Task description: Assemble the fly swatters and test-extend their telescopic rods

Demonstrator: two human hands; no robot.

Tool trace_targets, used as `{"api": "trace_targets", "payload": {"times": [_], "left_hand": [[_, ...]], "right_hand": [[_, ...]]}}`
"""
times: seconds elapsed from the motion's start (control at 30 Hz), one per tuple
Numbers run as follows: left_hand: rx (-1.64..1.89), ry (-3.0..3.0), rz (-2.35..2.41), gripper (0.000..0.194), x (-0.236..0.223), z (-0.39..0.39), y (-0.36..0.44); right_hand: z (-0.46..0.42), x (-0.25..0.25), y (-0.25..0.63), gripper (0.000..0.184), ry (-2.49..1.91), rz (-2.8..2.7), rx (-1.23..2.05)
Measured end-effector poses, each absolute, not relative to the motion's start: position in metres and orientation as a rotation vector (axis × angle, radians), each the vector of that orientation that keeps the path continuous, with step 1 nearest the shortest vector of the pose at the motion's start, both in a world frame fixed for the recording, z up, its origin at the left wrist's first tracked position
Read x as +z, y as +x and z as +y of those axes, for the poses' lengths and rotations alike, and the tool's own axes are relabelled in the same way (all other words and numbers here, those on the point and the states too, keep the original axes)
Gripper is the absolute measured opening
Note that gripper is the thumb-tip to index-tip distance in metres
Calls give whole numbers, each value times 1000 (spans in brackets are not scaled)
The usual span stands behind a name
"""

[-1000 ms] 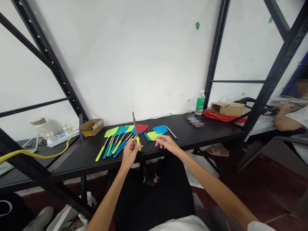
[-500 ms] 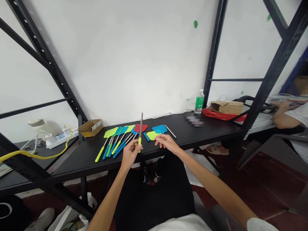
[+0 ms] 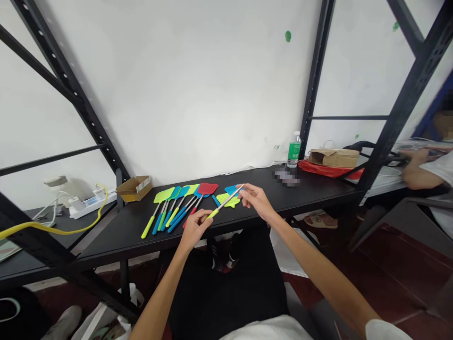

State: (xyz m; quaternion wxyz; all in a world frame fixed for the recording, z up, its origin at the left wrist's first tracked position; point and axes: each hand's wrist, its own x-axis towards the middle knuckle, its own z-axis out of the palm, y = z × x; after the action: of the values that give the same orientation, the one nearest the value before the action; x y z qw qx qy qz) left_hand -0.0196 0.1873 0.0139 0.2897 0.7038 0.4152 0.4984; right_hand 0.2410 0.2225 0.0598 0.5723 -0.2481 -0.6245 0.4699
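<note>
My left hand point(image 3: 194, 228) is closed around the lime-green grip of a metal fly swatter handle point(image 3: 226, 201), which has no head on it and slants up to the right. At its far tip, the thumb and fingers of my right hand point(image 3: 259, 200) pinch the rod. Beneath the rod lie a lime-green swatter head point(image 3: 232, 203) and, partly covered, a blue swatter head point(image 3: 230, 190). A short blue grip point(image 3: 215, 200) rests beside them. To the left, several whole fly swatters are fanned out, among them a red one point(image 3: 208, 189) and a lime-green one point(image 3: 164, 195).
An open cardboard box point(image 3: 134, 190) sits at the table's left back. On the right stand a water bottle point(image 3: 294, 150) and a brown paper package point(image 3: 333, 157) on red plastic. Black shelf posts point(image 3: 316, 71) frame the table. Another person's arm point(image 3: 412, 174) shows at far right.
The handle, upright before, has tilted to the right. My right hand has moved up and right to its tip. The red swatter's handle now shows.
</note>
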Motion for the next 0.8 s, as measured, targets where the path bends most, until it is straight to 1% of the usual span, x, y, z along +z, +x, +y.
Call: {"api": "trace_targets", "payload": {"times": [0.23, 0.53, 0.8], "left_hand": [[1314, 1880, 1109, 18, 14, 185, -19], [1287, 1965, 1116, 18, 26, 178, -14], [1281, 1984, 1108, 20, 27, 178, -13]], "right_hand": [[225, 62, 249, 31, -607, -1486, 989], [223, 59, 240, 27, -682, -1583, 964], [224, 56, 241, 30, -681, -1613, 967]]}}
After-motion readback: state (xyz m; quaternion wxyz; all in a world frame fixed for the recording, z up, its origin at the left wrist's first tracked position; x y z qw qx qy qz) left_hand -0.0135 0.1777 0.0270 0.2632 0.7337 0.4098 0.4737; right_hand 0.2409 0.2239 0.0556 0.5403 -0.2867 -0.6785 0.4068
